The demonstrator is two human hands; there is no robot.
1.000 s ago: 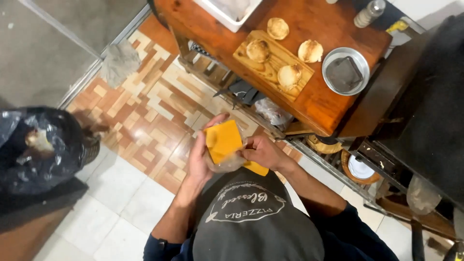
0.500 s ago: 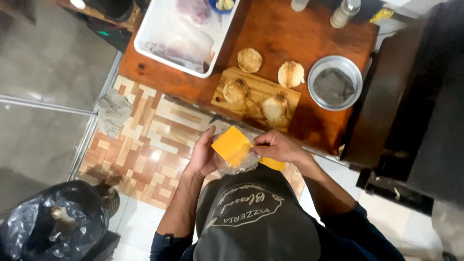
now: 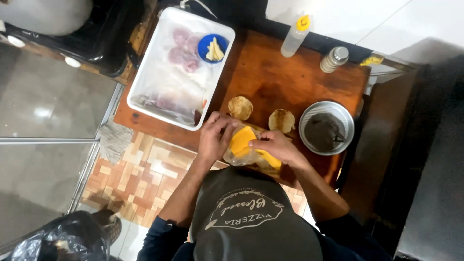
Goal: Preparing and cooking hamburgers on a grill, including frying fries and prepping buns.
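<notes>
Cheese slice (image 3: pixel 241 138), flat orange square in crinkly clear plastic wrap (image 3: pixel 240 157), sits over near edge of wooden worktop (image 3: pixel 285 79). Our left hand (image 3: pixel 215 137) fingers curled, gripping slice edge; our right hand (image 3: pixel 276 146) fingers pinching its other side. Just beyond slice: two round toasted bun halves (image 3: pixel 240 107). Right of slice: shiny metal bowl (image 3: pixel 326 126). Left of it: white plastic tray (image 3: pixel 180 67).

Head cam, straight down, over table (image 3: pixel 270 82)

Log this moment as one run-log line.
left hand: holds cheese slice | right hand: pinches its clear wrapper | near: bun halves, white tray, metal bowl
</notes>
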